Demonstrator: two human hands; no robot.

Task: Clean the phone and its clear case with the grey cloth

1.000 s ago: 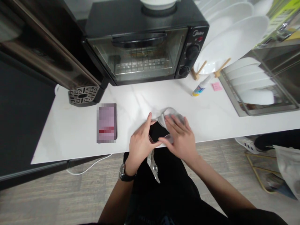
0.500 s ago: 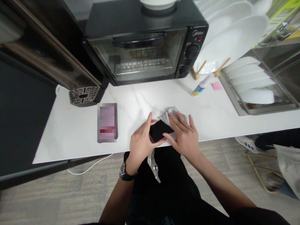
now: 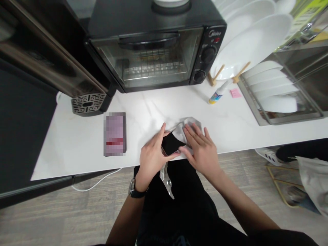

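Observation:
A phone (image 3: 171, 144) with a dark screen lies on the white counter near its front edge. My left hand (image 3: 151, 152) grips its left end, thumb along the near edge and fingers along the far edge. Over the phone's right part spreads a light grey cloth (image 3: 192, 122). My right hand (image 3: 202, 152) presses that cloth down with its fingers stretched out together, the thumb at the phone's near edge. The right end of the phone is hidden under cloth and hand.
A toaster oven (image 3: 156, 61) stands at the back. Left are a drink dispenser's drip tray (image 3: 88, 104) and a blurred, purplish rectangular item (image 3: 114, 133). A small bottle (image 3: 217, 95), a pink note (image 3: 235, 93), racked plates (image 3: 253, 44) and a sink rack (image 3: 279, 89) are to the right.
The cloth has slid left under my right hand and covers more of the phone's screen. My left hand keeps its grip. The whole view has shifted slightly.

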